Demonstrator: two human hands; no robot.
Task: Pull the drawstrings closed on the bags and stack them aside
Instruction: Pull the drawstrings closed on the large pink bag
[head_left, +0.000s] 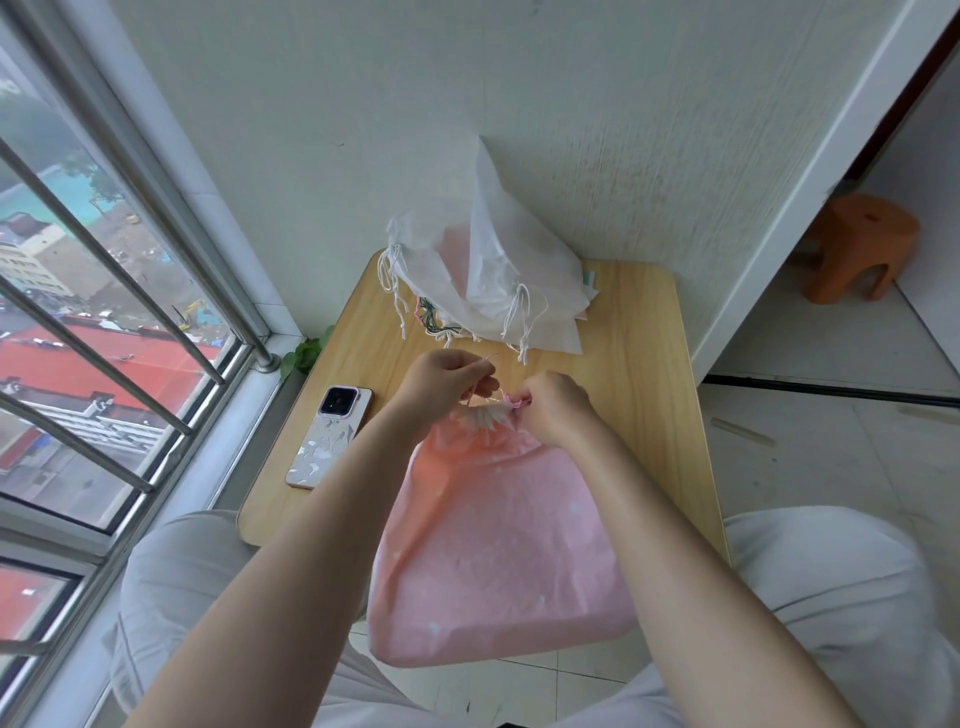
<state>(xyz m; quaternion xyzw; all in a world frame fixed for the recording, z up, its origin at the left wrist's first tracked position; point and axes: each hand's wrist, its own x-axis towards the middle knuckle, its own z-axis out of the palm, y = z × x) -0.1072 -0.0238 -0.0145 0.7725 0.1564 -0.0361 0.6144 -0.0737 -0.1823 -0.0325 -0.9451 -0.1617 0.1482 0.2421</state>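
Pink bag (498, 545) bunched at its top, drawstring (480, 387) pinched by left hand (441, 382) fingers; gathered mouth gripped by right hand (556, 405), white bags (498, 280) piled on counter (639, 374)

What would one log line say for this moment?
step: cinching pink bag | left hand: pinches drawstring | right hand: grips gathered mouth | stack: at table back
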